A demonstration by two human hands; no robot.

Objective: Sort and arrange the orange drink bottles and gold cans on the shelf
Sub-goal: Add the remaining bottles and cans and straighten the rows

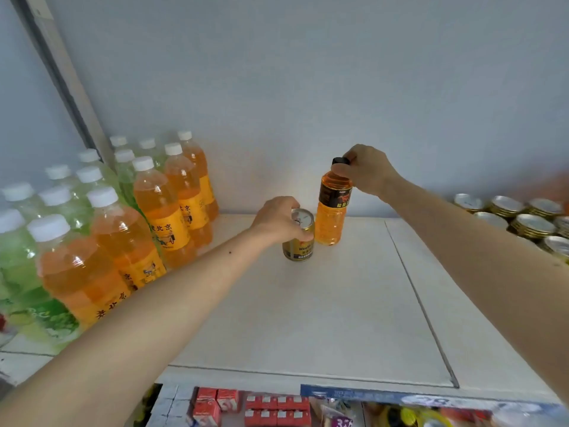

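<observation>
Left hand (278,218) gripping upright gold can (298,238) from above, right hand (366,169) pinching orange bottle (332,208) cap

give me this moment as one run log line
left hand grips gold can | right hand grips black-capped orange bottle | both upright on shelf

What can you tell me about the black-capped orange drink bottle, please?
The black-capped orange drink bottle is clear plastic, filled with orange liquid, with a dark label band below its neck. It stands upright on the white shelf, just right of and behind the gold can. The right hand grips its cap and neck.
</observation>
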